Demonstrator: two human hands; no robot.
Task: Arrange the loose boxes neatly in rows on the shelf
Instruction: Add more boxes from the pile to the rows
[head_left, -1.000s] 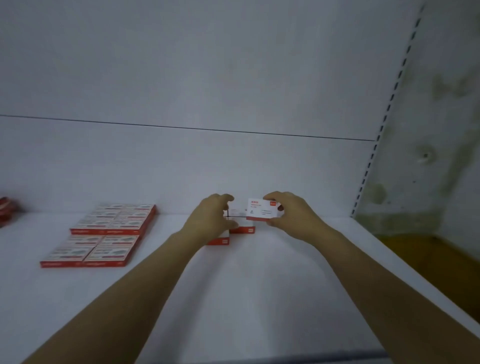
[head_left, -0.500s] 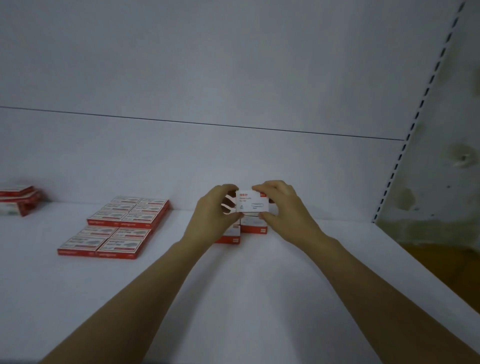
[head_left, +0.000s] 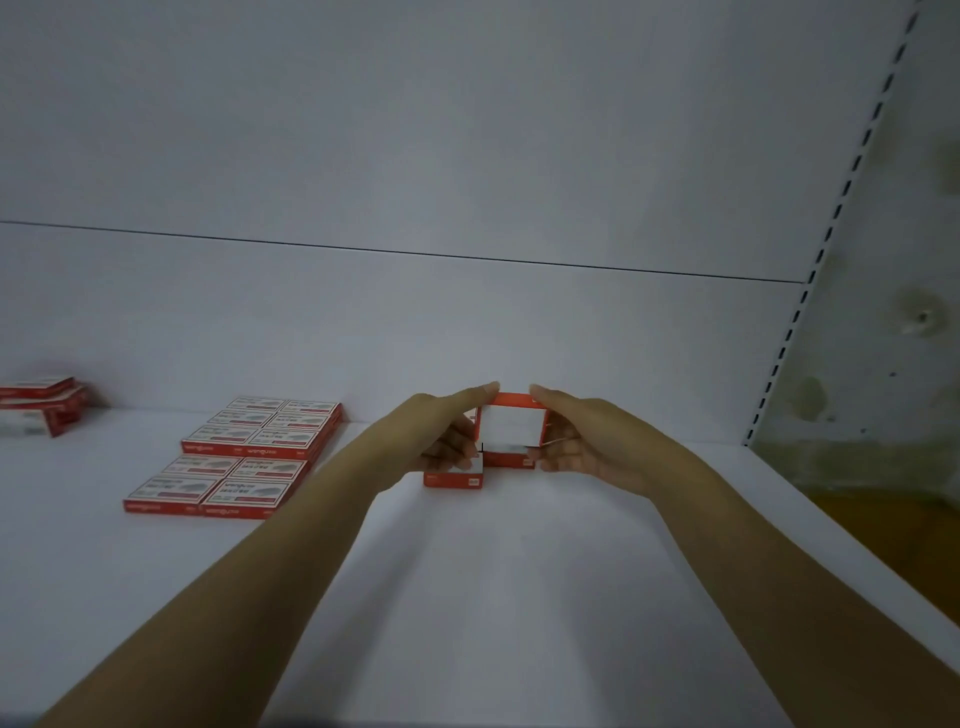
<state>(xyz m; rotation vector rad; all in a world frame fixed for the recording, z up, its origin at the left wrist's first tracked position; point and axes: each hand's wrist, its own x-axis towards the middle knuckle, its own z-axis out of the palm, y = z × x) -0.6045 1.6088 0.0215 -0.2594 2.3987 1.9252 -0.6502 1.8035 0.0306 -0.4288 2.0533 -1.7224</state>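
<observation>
Held box (head_left: 511, 427): small, white face, orange-red top edge; just above two similar small boxes (head_left: 456, 476) on the shelf (head_left: 467, 597), right of the flat box rows (head_left: 244, 457).
Left hand (head_left: 447, 436): fingers (head_left: 467, 399) pinch its left side.
Right hand (head_left: 582, 441): fingers (head_left: 551, 399) pinch its right side.

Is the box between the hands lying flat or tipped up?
Tipped up: the box shows its white face forward, red edge on top.

I see a white, red-edged box (head_left: 511, 427) held upright just above two flat boxes (head_left: 454, 478) on the shelf (head_left: 467, 597).
</observation>
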